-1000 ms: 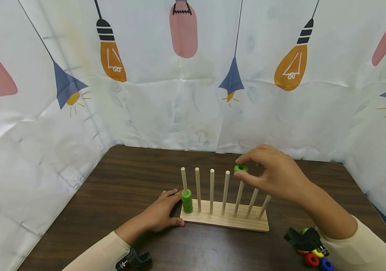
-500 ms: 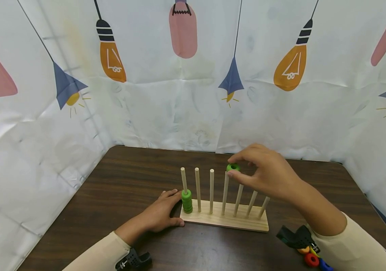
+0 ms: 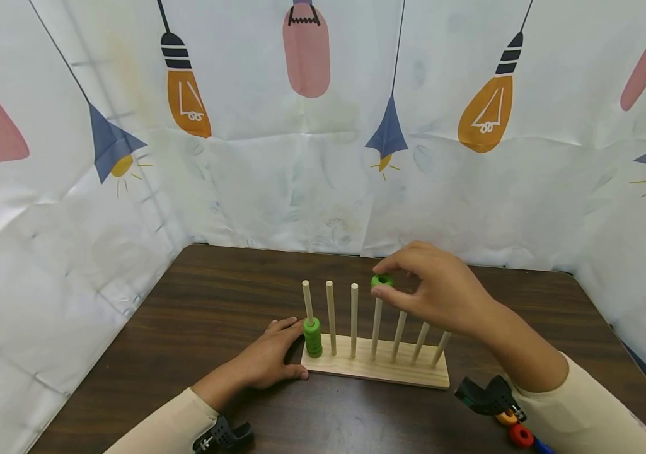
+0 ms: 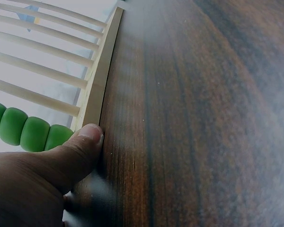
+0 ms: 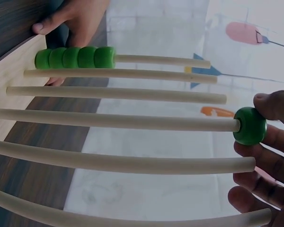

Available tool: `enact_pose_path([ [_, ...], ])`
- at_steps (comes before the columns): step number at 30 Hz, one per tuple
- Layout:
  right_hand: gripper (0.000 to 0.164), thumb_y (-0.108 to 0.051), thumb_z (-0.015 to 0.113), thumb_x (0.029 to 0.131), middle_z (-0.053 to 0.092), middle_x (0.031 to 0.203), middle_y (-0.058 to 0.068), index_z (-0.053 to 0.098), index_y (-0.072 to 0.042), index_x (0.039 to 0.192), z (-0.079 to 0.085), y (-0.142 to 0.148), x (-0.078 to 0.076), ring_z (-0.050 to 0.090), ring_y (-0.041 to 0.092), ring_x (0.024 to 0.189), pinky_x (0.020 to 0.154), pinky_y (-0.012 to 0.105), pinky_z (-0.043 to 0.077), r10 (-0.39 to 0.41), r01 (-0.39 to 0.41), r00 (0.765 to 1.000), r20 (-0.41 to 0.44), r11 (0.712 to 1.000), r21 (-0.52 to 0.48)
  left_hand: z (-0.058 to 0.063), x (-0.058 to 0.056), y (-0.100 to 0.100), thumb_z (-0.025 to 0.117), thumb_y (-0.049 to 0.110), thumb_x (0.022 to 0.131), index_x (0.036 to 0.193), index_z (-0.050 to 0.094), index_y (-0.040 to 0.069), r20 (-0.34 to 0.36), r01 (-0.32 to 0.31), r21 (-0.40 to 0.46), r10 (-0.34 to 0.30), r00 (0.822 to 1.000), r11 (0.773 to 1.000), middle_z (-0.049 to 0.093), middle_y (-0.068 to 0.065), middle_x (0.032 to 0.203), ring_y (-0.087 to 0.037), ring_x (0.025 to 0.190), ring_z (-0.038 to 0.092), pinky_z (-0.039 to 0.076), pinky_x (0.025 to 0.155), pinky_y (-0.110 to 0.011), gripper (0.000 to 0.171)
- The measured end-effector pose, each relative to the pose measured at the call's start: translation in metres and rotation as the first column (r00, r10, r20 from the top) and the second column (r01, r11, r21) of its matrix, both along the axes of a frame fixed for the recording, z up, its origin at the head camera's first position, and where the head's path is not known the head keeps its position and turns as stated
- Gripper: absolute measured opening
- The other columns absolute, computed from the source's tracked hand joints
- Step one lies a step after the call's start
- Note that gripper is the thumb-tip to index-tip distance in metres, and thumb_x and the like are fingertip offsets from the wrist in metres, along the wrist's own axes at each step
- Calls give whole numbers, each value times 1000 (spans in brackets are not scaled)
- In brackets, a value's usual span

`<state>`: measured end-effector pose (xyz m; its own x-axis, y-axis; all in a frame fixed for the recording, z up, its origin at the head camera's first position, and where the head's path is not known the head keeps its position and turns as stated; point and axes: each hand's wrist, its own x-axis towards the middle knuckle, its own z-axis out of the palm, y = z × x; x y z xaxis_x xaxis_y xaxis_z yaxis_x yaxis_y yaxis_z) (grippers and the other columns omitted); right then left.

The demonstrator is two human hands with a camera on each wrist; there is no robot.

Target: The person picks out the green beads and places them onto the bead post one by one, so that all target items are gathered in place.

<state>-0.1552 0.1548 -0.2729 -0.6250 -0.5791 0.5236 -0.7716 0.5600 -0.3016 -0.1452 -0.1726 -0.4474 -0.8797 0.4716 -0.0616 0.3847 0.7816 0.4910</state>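
Green bead [image 5: 250,126] between right fingers [image 5: 269,161]

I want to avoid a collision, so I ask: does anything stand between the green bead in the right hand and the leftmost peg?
Yes. The second peg and third peg from the left stand between the green bead, held by the right hand, and the leftmost peg. Nothing else visible does.

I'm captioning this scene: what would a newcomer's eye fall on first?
Probably the green bead pinched in the right hand, near the tips of the wooden pegs. Then the green stack on the end peg beside the left hand, and the orange bulbs printed on the white backdrop behind the table.
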Motion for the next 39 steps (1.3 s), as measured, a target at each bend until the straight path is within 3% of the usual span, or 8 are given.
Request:
enact_pose_path([
  [8, 23, -27, 86, 86, 68, 97, -13, 78, -19, 106, 3, -7, -1, 57, 10, 81, 66, 29, 50, -9, 9, 1000, 27, 1000, 14, -1, 0, 0, 84, 43, 85, 159, 38, 11, 2, -1, -2, 1, 1000, 1000, 44, -13, 157, -38, 150, 26, 22, 119, -64, 92],
  [39, 23, -31, 84, 88, 69, 101, -13, 77, -21, 108, 4, -33, -5, 58, 7, 92, 73, 33, 54, 21, -22, 998, 67, 1000, 7, -1, -1, 0, 84, 43, 85, 159, 39, 11, -1, -5, -9, 5, 1000, 1000, 44, -13, 157, -38, 150, 26, 21, 119, -63, 92],
])
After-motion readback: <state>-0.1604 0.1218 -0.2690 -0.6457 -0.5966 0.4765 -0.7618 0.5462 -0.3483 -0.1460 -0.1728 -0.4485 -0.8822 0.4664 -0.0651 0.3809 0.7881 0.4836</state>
